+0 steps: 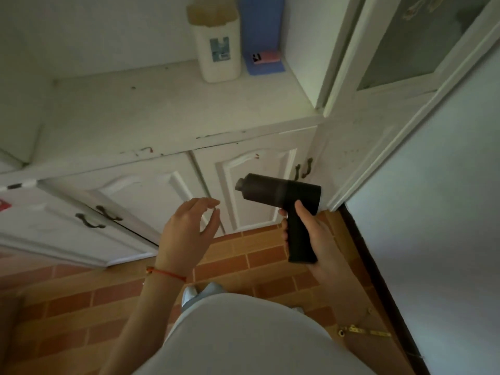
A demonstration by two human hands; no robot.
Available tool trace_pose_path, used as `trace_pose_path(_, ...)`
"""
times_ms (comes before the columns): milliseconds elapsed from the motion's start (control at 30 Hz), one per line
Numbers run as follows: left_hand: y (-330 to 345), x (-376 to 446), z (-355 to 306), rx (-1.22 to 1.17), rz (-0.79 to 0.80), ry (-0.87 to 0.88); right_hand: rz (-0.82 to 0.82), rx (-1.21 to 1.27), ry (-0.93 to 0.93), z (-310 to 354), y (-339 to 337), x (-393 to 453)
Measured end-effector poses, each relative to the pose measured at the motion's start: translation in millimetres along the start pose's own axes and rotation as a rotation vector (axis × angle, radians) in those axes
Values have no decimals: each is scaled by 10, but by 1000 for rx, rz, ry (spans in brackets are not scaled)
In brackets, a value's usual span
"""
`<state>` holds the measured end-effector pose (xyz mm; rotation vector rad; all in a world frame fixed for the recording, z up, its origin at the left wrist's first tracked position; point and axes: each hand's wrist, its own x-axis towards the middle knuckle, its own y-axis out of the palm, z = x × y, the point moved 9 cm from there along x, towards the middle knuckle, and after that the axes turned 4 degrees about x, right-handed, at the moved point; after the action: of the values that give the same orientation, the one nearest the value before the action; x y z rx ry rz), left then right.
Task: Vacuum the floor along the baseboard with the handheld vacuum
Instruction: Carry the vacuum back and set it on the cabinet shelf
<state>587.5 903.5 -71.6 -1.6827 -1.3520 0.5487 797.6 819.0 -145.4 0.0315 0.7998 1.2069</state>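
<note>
My right hand [311,234] grips the handle of a black pistol-shaped handheld vacuum [278,192]. Its short nozzle points left, level with the lower cabinet doors. My left hand [189,231] hovers in the air just left of the vacuum with fingers loosely bent, holding nothing and touching nothing. A dark baseboard [378,280] runs along the foot of the pale wall on the right, down to the brick-patterned orange floor [243,255]. The vacuum is well above the floor.
A white cabinet [167,147] with dark door handles stands ahead. On its counter sit a white jug [219,47] and a blue item [263,63]. A tall white glazed cabinet door [400,85] is at the right. A brass fitting [362,331] lies on the floor by the baseboard.
</note>
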Motion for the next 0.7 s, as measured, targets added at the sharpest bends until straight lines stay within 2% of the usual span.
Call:
trace_pose_path(467,-1389,168,2132,52,-107,-111,121,17,0,-818,2458,789)
trace_pose_path(700,-1943,366,2760,43,-180,-145,182,-6,1,-913,3298,1051)
